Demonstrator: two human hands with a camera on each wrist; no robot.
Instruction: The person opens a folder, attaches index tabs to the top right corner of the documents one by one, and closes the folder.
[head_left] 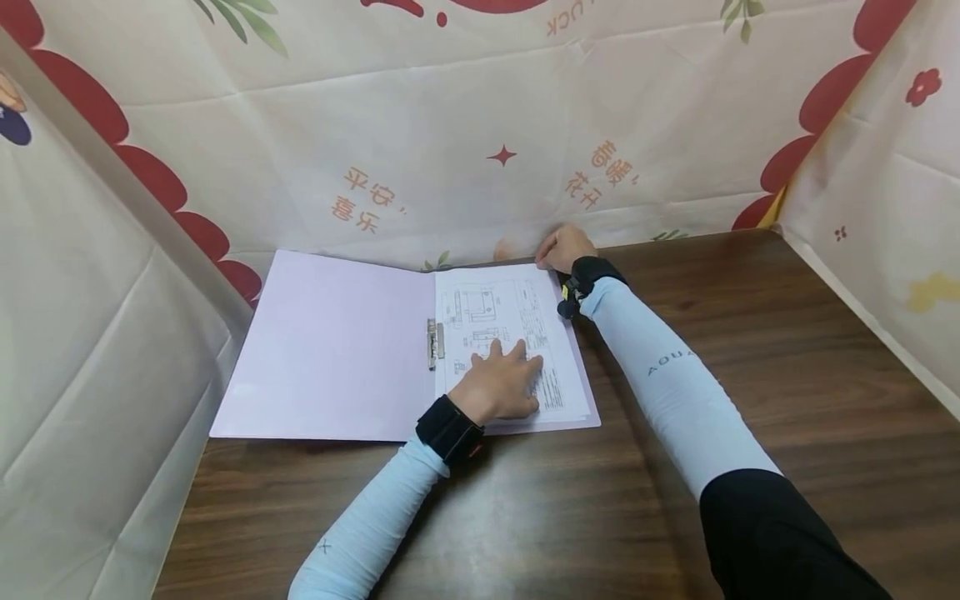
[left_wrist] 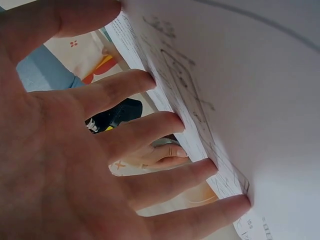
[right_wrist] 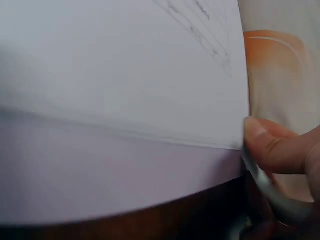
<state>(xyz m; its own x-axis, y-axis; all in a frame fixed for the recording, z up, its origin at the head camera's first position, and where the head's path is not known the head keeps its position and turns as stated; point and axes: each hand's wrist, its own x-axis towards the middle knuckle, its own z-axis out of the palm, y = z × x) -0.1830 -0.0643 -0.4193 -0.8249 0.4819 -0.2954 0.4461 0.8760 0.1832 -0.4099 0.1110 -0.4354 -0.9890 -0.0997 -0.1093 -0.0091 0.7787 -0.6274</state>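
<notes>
A lilac folder [head_left: 337,350] lies spread flat on the table, with a metal clip [head_left: 435,343] by its fold. Printed sheets [head_left: 561,367] bearing line drawings cover its right half. My left hand [head_left: 498,383] rests on the sheets with its fingers spread; in the left wrist view the fingertips [left_wrist: 172,122] touch the paper. At the far right corner of the sheets, my right hand [head_left: 567,247] pinches the paper's corner. The right wrist view shows that thumb [right_wrist: 257,135] at the paper's edge; what its other fingers touch underneath is partly hidden.
The brown wood-grain table [head_left: 750,350] extends to the right and in front of the folder. A printed cloth [head_left: 465,117] hangs close behind the folder, with more cloth walls at left [head_left: 97,350] and right [head_left: 892,208].
</notes>
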